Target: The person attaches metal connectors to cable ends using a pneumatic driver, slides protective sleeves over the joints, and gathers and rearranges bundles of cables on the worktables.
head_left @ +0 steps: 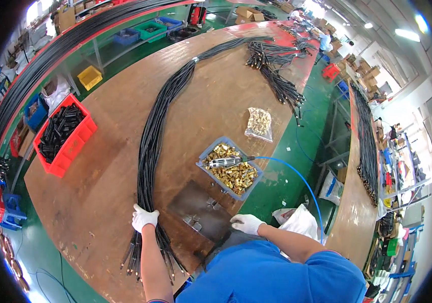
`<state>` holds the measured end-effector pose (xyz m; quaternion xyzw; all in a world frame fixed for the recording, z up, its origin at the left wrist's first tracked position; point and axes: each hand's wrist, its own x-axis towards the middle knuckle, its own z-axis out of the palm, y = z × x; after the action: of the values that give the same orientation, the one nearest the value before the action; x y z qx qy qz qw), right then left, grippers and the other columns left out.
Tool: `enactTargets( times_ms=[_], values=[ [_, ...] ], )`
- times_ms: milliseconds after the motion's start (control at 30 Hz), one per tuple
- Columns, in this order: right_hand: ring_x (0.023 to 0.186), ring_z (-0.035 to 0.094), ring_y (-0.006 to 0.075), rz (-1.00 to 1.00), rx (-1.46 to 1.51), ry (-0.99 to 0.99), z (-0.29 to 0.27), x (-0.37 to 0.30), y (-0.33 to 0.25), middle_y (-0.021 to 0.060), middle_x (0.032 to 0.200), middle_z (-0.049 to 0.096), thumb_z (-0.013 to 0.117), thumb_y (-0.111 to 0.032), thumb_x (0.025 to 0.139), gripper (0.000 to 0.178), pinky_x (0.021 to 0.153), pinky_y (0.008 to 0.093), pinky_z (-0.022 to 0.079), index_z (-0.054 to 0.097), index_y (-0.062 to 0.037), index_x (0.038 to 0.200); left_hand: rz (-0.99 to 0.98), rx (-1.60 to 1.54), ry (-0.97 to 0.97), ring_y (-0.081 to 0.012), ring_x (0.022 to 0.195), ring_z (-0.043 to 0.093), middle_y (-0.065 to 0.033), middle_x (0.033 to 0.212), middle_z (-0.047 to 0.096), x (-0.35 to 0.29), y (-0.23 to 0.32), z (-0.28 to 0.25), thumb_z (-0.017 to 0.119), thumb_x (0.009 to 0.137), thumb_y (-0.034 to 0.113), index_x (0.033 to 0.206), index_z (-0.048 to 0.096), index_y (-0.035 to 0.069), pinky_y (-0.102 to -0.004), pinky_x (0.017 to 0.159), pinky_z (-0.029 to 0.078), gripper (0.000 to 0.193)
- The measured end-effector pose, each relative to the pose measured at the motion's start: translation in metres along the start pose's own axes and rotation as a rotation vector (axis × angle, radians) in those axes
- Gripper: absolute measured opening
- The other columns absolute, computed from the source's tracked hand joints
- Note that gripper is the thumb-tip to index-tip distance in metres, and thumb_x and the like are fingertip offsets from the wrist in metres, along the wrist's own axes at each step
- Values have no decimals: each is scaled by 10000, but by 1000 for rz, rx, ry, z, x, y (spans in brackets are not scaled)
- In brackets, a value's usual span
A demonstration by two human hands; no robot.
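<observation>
A long bundle of black cables (151,136) curves over the brown table. My left hand (145,218), in a white glove, is closed on its near end, and loose cable ends with metal tips fan out below it. My right hand (246,223), also gloved, lies at the table's near edge beside a dark metal plate (195,204); its fingers look outstretched and hold nothing visible. Small metal fixtures sit on the plate. Beyond it, a clear bin (253,190) holds brass fittings (236,177). Across the bin rests a silver air screwdriver (225,162) with a blue hose (296,174).
On the table stand a red crate (77,146) of black parts and a bag of brass fittings (259,122). More cable bundles (279,81) lie at the far end. Side tables carry black cables, left and right (365,136). A white sack (299,222) is near my right arm.
</observation>
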<state>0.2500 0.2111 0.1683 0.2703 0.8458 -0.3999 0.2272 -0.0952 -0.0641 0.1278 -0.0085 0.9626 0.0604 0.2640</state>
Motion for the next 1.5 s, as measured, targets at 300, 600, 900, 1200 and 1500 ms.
enactTargets(
  times_ms=[300, 600, 900, 1200, 1500],
  values=[
    [1207, 701, 361, -124, 27, -134, -7, 27, 24, 172, 1282, 743, 620, -393, 1042, 433, 1053, 443, 540, 681, -80, 1334, 93, -44, 77, -471, 1457, 474, -310, 1555, 517, 0, -36, -6, 606, 879, 795, 1555, 480, -28, -518, 1224, 370, 1073],
    [1186, 688, 411, -375, -154, -377, -37, 44, 50, 196, 1280, 726, 576, -447, 1040, 466, 1024, 495, 541, 676, -97, 1330, -371, -451, 177, -412, 1472, 494, -261, 1567, 543, -75, -250, 93, 436, 1039, 720, 1580, 505, 40, -472, 1224, 387, 873],
    [1122, 725, 361, -337, -196, -485, -23, 41, 58, 181, 1209, 756, 632, -367, 1000, 401, 989, 454, 568, 707, -72, 1260, -202, -487, 136, -444, 1480, 458, -316, 1564, 492, -117, -194, 97, 713, 864, 687, 1621, 370, -22, -485, 1236, 369, 1092],
    [1176, 690, 395, -555, -180, -683, 77, 44, -46, 203, 1244, 730, 593, -362, 1042, 384, 1027, 468, 538, 690, -65, 1266, -132, -329, 26, -471, 1441, 485, -336, 1547, 466, -154, -166, 77, 881, 639, 699, 1658, 285, 2, -498, 1200, 425, 1371],
    [1151, 696, 404, -484, -277, -827, 119, 36, -12, 188, 1234, 741, 601, -369, 1038, 373, 997, 478, 552, 684, -89, 1271, -169, -428, 77, -489, 1359, 549, -309, 1501, 508, -183, -147, 100, 851, 705, 495, 1648, 307, 44, -503, 1140, 478, 1178]
  ],
)
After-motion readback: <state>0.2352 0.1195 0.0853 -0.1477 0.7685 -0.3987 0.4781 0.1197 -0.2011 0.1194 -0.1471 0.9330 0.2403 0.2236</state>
